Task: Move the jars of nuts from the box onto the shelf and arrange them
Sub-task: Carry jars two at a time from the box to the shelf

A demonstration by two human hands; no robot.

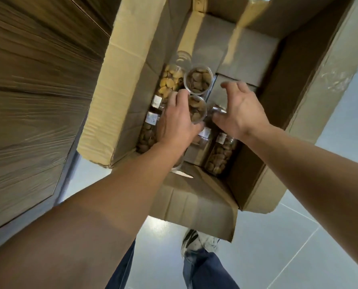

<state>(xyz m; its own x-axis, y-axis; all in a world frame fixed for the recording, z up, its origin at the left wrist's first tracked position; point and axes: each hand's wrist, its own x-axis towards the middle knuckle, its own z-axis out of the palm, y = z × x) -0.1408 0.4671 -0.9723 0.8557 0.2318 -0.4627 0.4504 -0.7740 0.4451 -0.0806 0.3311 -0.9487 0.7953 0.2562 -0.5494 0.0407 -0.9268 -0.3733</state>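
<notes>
View from above into an open corrugated cardboard box (pixel 257 65) standing on a pale, glossy tiled floor (pixel 299 236), beside a dark wood-grain panel (pixel 28 101). The flaps are folded outward, their matte surface creased; clear tape glints on the right flap.

The jars of nuts are inside the box, clustered at its left and near side. They are clear plastic cylinders. A jar of pale yellow nuts (pixel 170 84) and a jar of brown nuts (pixel 146 132) lie on their sides by the left wall, each with a small white label. Two more jars show their round ends toward the camera — an upper jar (pixel 198 80) and a lower jar (pixel 197 109), both filled with brown nuts. A further labelled jar (pixel 219 155) lies at the near right.

The left hand (pixel 178 124) has its fingers curled round the lower jar from the left. The right hand (pixel 239 109) hovers over the box, fingers spread and loosely bent; whether the thumb touches the clear object beneath cannot be told — motion blur obscures it.

Below, blue denim legs (pixel 205 272) and a shoe (pixel 196 240).
</notes>
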